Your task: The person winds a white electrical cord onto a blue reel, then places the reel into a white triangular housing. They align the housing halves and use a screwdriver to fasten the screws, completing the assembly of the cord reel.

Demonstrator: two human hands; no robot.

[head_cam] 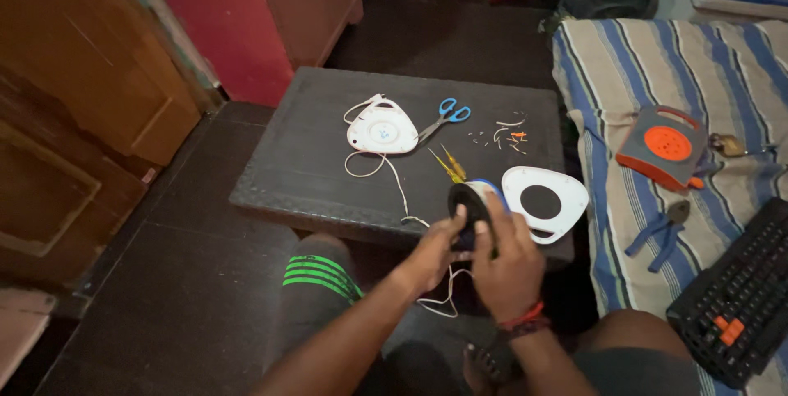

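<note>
Both hands — left (431,252) and right (505,260) — grip the black reel (469,199) over the table (312,166) edge, and that loose white wire (394,170) could snag and drag the white cover (382,129) off.

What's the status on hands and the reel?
Both hands, left and right, grip black reel. White cord trails across table. Nothing blocking.

A single head-worn camera looks steeply down and forward from above the seated person's knees. The dark desk (328,174) lies in the middle distance, its far edge toward the top of the view. The hands (476,252) sit close below the lens. A striped bed (640,68) fills the right side, wooden furniture (74,76) the left.
</note>
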